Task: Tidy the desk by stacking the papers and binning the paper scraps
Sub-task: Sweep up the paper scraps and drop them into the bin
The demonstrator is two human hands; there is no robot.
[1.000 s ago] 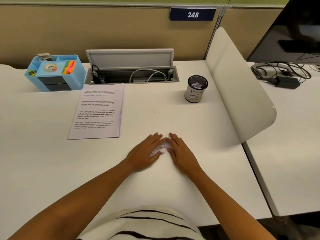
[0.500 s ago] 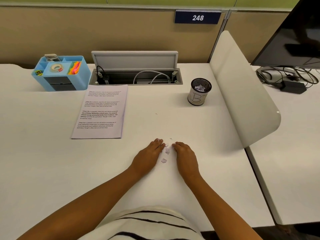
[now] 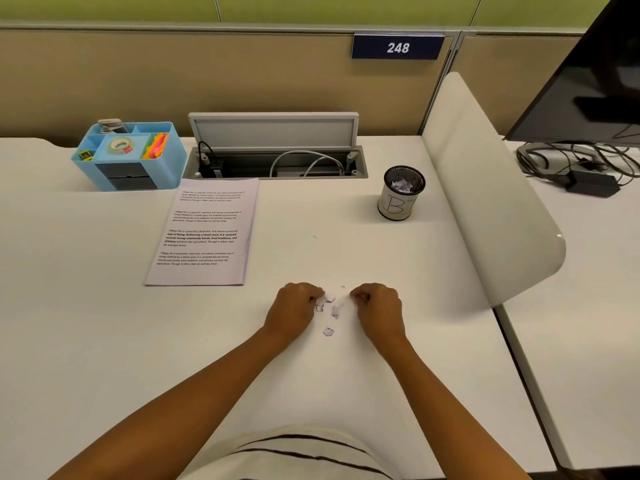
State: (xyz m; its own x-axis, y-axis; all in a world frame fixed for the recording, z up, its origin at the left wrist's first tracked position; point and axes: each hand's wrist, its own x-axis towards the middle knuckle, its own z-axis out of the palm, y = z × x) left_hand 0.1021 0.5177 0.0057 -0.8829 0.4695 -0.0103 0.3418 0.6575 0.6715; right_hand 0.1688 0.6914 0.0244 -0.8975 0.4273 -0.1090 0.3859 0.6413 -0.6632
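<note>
The fingers of the left hand [image 3: 294,306] are curled under with the tips pressed down at a white scrap [image 3: 325,299], apparently pinching its near edge, though the actual contact is too small to make out for certain. The fingers of the right hand [image 3: 377,306] are curled the same way, tips tucked at the inner side; whether they pinch a sliver of paper there cannot be told. Between the two hands lie the remaining paper scraps [image 3: 334,311], a few torn white bits with traces of print, one [image 3: 328,331] a little nearer the person than the rest and a tiny fleck [image 3: 343,287] just beyond them. These pieces look feather-light, limp and flat against the worktop [image 3: 104,341], so they would likely slide or flutter instead of lifting cleanly; sweeping them together and pinching each at a raised torn edge seems the surest hold. They sit toward the near edge of the worktop, roughly midway along it. Farther out, the stacked papers [image 3: 204,233] lie squared toward the far left, well apart from the hands, just in front of the open cable tray [image 3: 277,161]. The mesh bin [image 3: 401,194], already holding crumpled scraps, stands near the far right edge beside the white divider [image 3: 485,188], and a blue organiser [image 3: 128,157] sits at the far left.
</note>
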